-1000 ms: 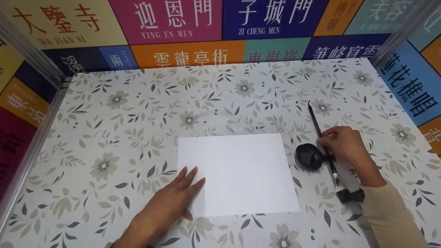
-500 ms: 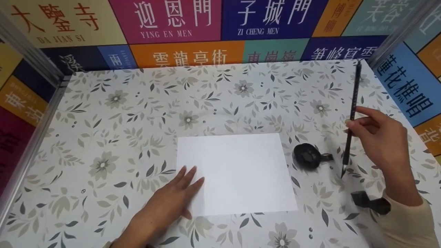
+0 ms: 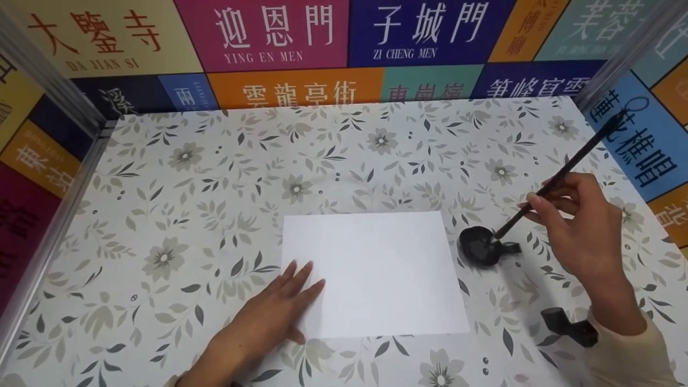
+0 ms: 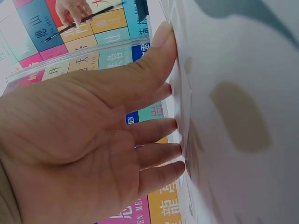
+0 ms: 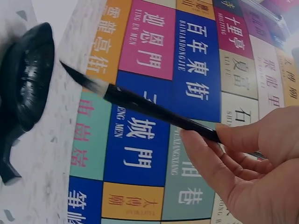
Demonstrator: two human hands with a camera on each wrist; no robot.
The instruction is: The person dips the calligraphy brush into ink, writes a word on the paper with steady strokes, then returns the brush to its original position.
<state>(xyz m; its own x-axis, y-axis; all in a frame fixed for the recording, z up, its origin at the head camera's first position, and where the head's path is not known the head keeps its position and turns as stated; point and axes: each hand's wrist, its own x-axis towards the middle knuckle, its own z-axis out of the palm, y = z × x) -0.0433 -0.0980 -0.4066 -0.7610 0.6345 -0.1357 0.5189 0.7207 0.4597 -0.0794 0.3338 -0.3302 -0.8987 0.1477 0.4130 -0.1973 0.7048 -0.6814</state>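
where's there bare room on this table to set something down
Two bare patches show on the floral tabletop: left of the white paper and left hand, and between the paper's far edge and the lettered wall. Crowding is to the paper's right: black dish, brush held near it by the right hand, and a small black piece by the sleeve.

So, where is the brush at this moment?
In the head view, the brush is on the right side, pinched by the right hand, its tip toward the small black dish.
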